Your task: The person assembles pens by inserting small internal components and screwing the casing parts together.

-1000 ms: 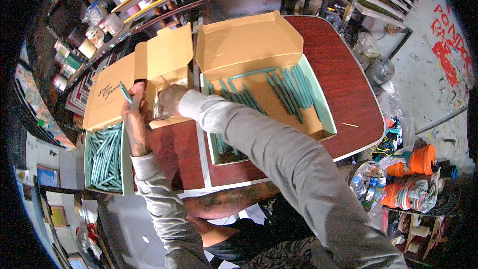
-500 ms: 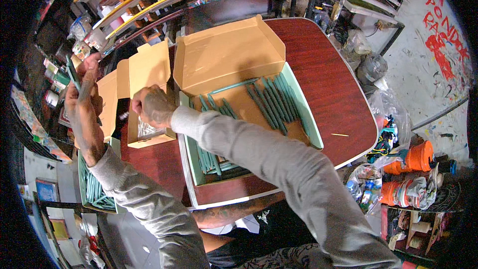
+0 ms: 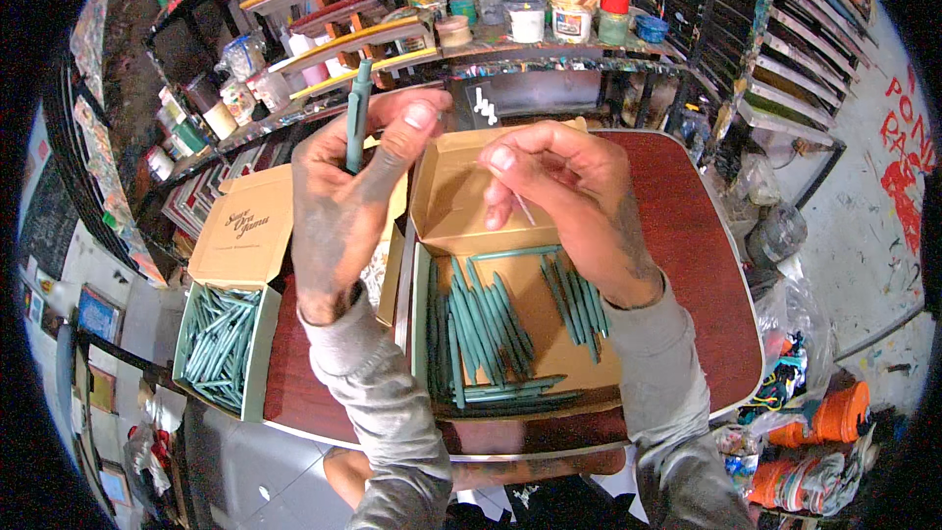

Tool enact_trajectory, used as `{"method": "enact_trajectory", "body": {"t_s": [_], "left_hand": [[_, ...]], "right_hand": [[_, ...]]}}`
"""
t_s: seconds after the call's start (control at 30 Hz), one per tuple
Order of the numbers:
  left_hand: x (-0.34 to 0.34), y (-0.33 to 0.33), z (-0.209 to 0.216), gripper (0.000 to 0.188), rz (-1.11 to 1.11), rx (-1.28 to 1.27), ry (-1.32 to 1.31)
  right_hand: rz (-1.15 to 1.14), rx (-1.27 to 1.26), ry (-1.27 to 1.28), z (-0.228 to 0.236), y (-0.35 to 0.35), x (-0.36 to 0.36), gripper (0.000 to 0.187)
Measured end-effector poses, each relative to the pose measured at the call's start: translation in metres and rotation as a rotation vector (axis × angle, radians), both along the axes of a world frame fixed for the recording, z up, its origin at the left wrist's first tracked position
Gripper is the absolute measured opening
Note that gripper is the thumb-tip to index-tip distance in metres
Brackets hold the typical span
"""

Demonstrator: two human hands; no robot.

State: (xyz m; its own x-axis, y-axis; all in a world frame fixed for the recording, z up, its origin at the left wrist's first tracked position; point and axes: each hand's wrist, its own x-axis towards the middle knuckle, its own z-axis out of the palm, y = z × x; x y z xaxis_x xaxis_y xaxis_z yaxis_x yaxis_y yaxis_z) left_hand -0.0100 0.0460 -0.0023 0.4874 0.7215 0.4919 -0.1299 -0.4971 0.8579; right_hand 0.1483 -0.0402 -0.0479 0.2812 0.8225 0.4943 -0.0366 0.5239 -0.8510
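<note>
My left hand (image 3: 343, 191) is raised over the table with a green pen (image 3: 358, 118) standing upright in it, held near the base of the thumb and fingers. To its right my right hand (image 3: 579, 196) is closed in a pinch, a thin pale stick (image 3: 525, 204) showing below its fingers. Under both hands lies a large open cardboard box (image 3: 520, 319), with rows of green pens (image 3: 481, 324) in it. Partly hidden behind my left hand is a smaller open box (image 3: 391, 285) with thin whitish pieces inside.
At the left a box (image 3: 257, 373) with its lid up is heaped with green pens. The dark red table (image 3: 677, 226) extends to the right. Paint pots (image 3: 525, 20) line the shelf behind. Orange buckets (image 3: 834, 412) and plastic bags stand beyond the table's right edge.
My right hand has lifted away from the smaller box and moved right, now pinching the thin stick. My left hand has come inward with the pen. The view has turned left and up.
</note>
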Motion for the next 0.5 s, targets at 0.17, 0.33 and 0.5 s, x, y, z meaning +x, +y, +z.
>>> {"method": "enact_trajectory", "body": {"t_s": [0.17,0.33,0.5], "left_hand": [[0.012,-0.009,-0.005,0.021,-0.039,0.024,-0.123],[0.022,-0.02,-0.008,0.015,0.041,0.104,-0.137],[0.027,-0.025,-0.015,0.013,0.05,0.12,-0.185]], "right_hand": [[0.029,0.031,-0.091,0.004,-0.009,0.001,0.02],[0.044,0.025,-0.119,0.006,-0.015,0.0,0.02],[0.029,0.014,-0.155,0.01,-0.023,0.003,0.016]]}}
